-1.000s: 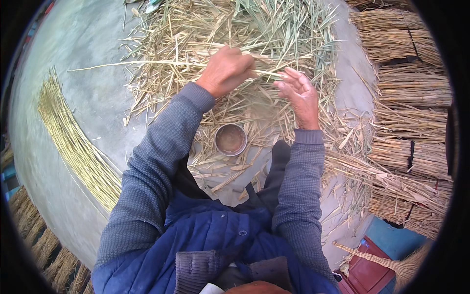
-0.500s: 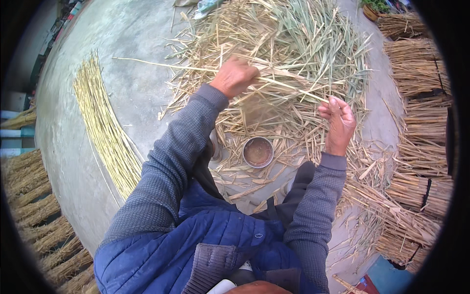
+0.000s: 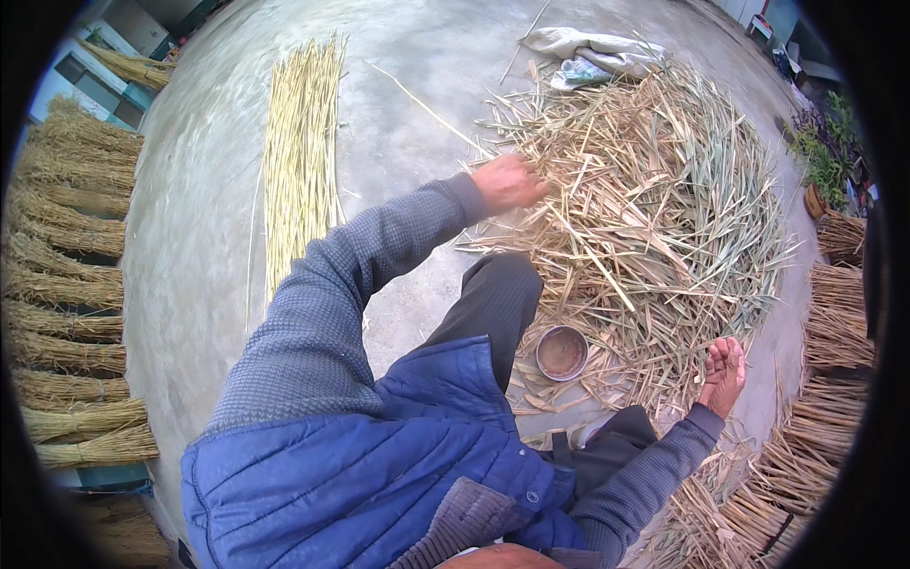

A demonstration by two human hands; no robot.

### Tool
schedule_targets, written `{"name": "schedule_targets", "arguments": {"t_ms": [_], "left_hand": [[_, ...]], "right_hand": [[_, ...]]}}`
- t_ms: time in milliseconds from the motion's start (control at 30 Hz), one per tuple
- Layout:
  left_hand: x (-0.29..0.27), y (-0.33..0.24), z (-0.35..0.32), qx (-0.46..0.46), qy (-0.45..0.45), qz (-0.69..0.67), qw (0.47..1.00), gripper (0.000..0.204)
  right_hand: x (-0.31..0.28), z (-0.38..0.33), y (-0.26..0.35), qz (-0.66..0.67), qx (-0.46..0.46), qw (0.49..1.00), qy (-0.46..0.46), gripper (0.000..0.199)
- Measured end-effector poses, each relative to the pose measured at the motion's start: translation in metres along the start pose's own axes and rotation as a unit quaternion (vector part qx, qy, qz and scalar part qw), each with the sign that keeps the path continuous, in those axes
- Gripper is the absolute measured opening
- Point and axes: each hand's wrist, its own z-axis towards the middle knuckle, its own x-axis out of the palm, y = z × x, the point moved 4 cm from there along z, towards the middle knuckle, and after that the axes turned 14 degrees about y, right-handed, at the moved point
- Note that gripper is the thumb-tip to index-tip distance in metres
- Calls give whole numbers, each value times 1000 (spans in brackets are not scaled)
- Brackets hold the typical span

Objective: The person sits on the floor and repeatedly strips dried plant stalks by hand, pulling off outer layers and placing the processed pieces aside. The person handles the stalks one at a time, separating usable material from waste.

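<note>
A big loose pile of dry straw and reed stalks (image 3: 654, 209) covers the concrete floor in front of me. My left hand (image 3: 507, 183) is stretched to the pile's left edge, its fingers curled closed around some stalks there. A long thin stalk (image 3: 427, 109) runs from this hand toward the far left. My right hand (image 3: 723, 375) hovers at the pile's near right edge, fingers extended, holding nothing. Between my knees stands a small round metal bowl (image 3: 561, 353).
A neat row of sorted yellow stalks (image 3: 301, 152) lies on the floor (image 3: 209, 218) to the left. Tied straw bundles are stacked along the left (image 3: 66, 284) and right (image 3: 834, 332). A white cloth (image 3: 588, 43) lies behind the pile, a potted plant (image 3: 820, 152) at far right.
My view has swung to the left. My left hand has shifted to the pile's left edge. My right hand has pulled back off the straw, down to the right.
</note>
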Motion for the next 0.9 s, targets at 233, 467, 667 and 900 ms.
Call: {"name": "schedule_targets", "arguments": {"t_ms": [233,467,667,900], "left_hand": [[115,106,-246,-145,127,49,980,11],[252,87,-535,-170,645,-26,744,21],[297,-61,-440,-93,517,-297,797,44],[239,-106,-295,-91,433,-317,839,32]], "right_hand": [[-40,-14,12,-35,-8,998,-52,39],[-102,-111,38,-54,-62,978,-192,40],[-173,-206,-108,11,42,974,-224,33],[-239,-302,-230,55,166,908,-381,24]]}}
